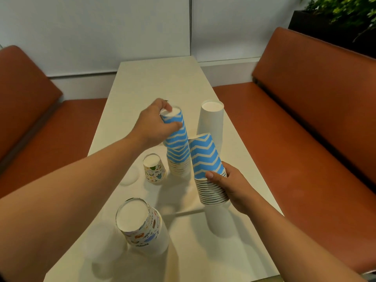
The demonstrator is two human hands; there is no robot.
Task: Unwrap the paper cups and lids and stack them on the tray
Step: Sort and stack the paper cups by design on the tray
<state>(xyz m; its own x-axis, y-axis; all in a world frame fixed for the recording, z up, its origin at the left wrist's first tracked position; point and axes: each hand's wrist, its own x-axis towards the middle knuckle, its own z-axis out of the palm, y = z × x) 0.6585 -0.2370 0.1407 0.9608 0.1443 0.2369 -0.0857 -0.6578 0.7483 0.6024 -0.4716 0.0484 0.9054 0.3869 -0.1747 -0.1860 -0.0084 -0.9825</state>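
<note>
My left hand [156, 124] grips the top of an upside-down blue zigzag cup [177, 131], which sits tilted over a standing stack of the same cups [179, 161]. My right hand [230, 186] holds a second, nested stack of blue zigzag cups [207, 161] by its rims, lifted and leaning left. A tall stack of plain white cups [211, 121] stands behind. A small cartoon-print cup [154, 169] stands upside down on the table, and a larger cartoon-print stack [140, 222] stands near me. No tray shows distinctly on the white table [158, 78].
Clear plastic lids or wrap [130, 176] lie left of the small cup, and more clear plastic [103, 253] lies at the near left. Brown benches [305, 139] flank the table. A planter [335, 17] sits at the far right.
</note>
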